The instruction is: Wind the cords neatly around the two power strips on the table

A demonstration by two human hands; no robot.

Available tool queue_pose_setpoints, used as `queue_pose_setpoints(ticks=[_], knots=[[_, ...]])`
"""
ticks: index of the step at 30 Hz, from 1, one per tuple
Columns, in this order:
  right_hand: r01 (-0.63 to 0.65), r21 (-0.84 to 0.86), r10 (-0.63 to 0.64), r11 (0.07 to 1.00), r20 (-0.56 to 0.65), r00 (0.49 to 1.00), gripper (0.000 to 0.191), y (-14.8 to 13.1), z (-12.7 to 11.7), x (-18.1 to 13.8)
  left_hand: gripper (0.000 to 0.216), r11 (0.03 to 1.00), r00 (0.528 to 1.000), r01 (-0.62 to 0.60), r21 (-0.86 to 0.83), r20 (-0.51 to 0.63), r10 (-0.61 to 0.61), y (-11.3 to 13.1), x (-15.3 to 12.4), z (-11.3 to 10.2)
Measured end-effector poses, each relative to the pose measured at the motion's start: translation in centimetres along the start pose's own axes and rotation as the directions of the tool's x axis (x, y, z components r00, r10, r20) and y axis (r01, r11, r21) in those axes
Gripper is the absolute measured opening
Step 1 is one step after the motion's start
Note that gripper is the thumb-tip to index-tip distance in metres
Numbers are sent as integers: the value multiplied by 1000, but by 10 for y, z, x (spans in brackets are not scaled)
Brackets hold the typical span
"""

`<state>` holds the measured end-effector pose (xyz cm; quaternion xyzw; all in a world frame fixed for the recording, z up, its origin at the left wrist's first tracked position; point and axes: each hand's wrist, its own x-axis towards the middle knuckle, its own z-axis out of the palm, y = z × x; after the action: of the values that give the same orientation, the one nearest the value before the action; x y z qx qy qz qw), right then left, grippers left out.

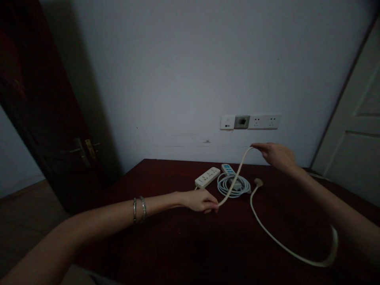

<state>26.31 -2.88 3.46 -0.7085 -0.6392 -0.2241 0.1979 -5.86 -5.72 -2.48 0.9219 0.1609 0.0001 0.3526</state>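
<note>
1. Well, at the far left my view takes in a dark red door (38,114) with a metal handle (81,152), standing open
2. Next come two bangles (144,208) on the left forearm, which reaches in over the dark red table (166,174)
3. I have the left hand (197,200) closed narrow, its fingers holding the cream cord (240,168) low over the table
4. Just beyond that hand lies the white strip (208,177), aslant on the table, sockets up, with a bit of lead at its near end
5. The cord climbs in a slack curve from the left hand to the right, crossing in front of the coil (246,186)
6. I see the coil lying over the near part of a blue-faced strip (227,169)
7. Above them, wall sockets (264,121) sit in a row
8. Right of the coil a plug (259,182) shows; its lead curves nearer to me, then right to a blurred bend by the right arm; I cannot see how it meets the held stretch
9. I have the right hand (277,155) raised higher, pinching the cord at its fingertips
10. Rightmost stands a pale door (365,99)
</note>
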Motion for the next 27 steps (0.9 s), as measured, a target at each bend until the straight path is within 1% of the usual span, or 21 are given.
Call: queue_pose_setpoints(ticks=[2, 3, 4, 5, 6, 7, 8, 9, 10, 12, 14, 15, 17, 19, 21, 22, 23, 24, 27], knots=[[-5, 41, 4, 999, 25, 1000, 39, -3, 7, 0, 21, 993, 998, -55, 105, 1, 56, 10, 1, 6], [-7, 59, 6, 998, 28, 1000, 39, -3, 11, 0, 21, 989, 998, -62, 135, -3, 63, 13, 2, 7], [-15, 74, 13, 997, 23, 1000, 39, -3, 14, -1, 21, 991, 999, -45, 129, -4, 46, 14, 3, 8], [-25, 90, 24, 996, 9, 1000, 39, -3, 17, -1, 21, 997, 1000, -5, 77, -2, 5, 13, 4, 8], [-33, 110, 35, 993, -14, 999, 39, -1, 19, -1, 19, 998, 999, 53, -22, 10, -52, 10, 5, 8], [-34, 139, 40, 990, -45, 998, 40, 1, 21, -1, 18, 981, 993, 116, -157, 34, -112, 5, 6, 8], [-30, 176, 45, 984, -82, 996, 40, 3, 22, 0, 16, 935, 985, 173, -310, 61, -162, 1, 6, 8], [-23, 220, 51, 975, -121, 991, 41, 5, 23, 0, 14, 862, 978, 209, -461, 77, -196, -3, 7, 8], [-15, 270, 61, 963, -161, 985, 41, 7, 24, 1, 14, 770, 973, 218, -600, 78, -215, -7, 8, 8], [5, 371, 87, 929, -230, 969, 41, 10, 25, 3, 23, 569, 970, 164, -806, 27, -241, -11, 11, 8], [43, 457, 94, 888, -273, 957, 40, 10, 24, 4, 27, 406, 957, 89, -910, -34, -288, -10, 16, 7], [71, 489, 84, 869, -287, 954, 39, 9, 24, 4, 27, 355, 945, 64, -933, -57, -321, -10, 19, 6], [122, 530, 54, 839, -305, 951, 38, 7, 23, 3, 23, 311, 912, 32, -950, -100, -399, -8, 25, 3], [142, 534, 40, 833, -315, 948, 37, 6, 21, 1, 18, 335, 872, -21, -942, -180, -454, -9, 29, 0], [118, 506, 50, 855, -306, 951, 37, 9, 20, 1, 14, 420, 836, -98, -902, -303, -457, -9, 29, -2], [92, 481, 59, 872, -289, 955, 37, 10, 20, 0, 13, 478, 828, -124, -870, -356, -433, -9, 27, -3], [62, 452, 68, 890, -265, 962, 38, 13, 20, 0, 12, 542, 829, -135, -829, -394, -396, -8, 25, -3], [32, 419, 73, 907, -233, 970, 39, 14, 20, 0, 13, 609, 840, -131, -782, -414, -351, -6, 22, -2], [-17, 337, 70, 941, -145, 987, 40, 15, 23, 1, 17, 809, 876, -100, -579, -437, -205, 6, 13, 1]])
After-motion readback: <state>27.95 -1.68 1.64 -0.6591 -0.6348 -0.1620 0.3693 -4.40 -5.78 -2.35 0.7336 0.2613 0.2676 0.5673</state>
